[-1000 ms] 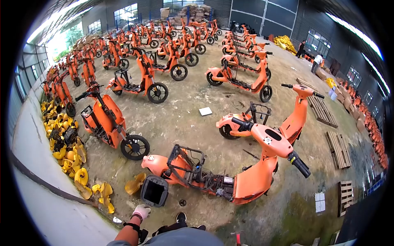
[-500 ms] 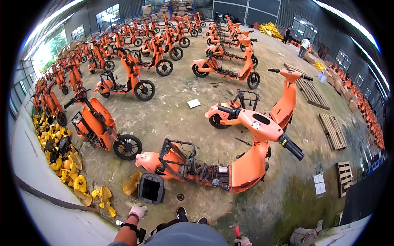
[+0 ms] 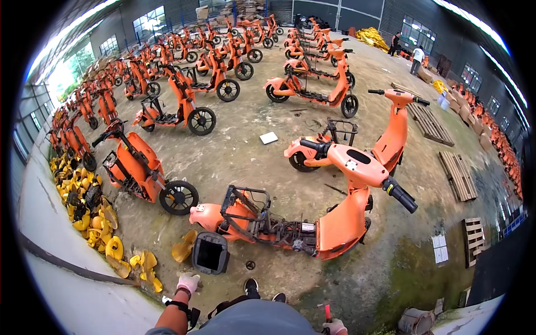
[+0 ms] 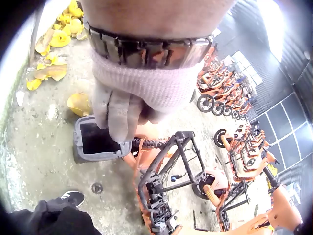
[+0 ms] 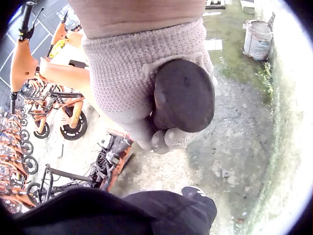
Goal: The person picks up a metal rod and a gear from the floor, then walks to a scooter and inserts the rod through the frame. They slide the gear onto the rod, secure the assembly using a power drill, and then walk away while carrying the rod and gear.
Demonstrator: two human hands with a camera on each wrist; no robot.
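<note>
My left hand, in a pale knit glove, hangs with relaxed fingers and holds nothing. In the head view it is just below a dark grey open box on the floor. Low in the head view, my gloved right hand grips a hammer with a red handle. The right wrist view shows the round black end of the hammer's handle, with fingers curled round it. In front of me stands an orange scooter without a seat, its black frame and inner parts exposed.
Yellow plastic pieces are heaped along the left wall. Another orange scooter stands at the left, and rows of them fill the back. Wooden pallets lie at the right. A bucket stands at the lower right. A person is far off.
My right hand with the hammer has come into view at the bottom. The head view has swung right, then slightly back. The left hand stays low near the grey box.
</note>
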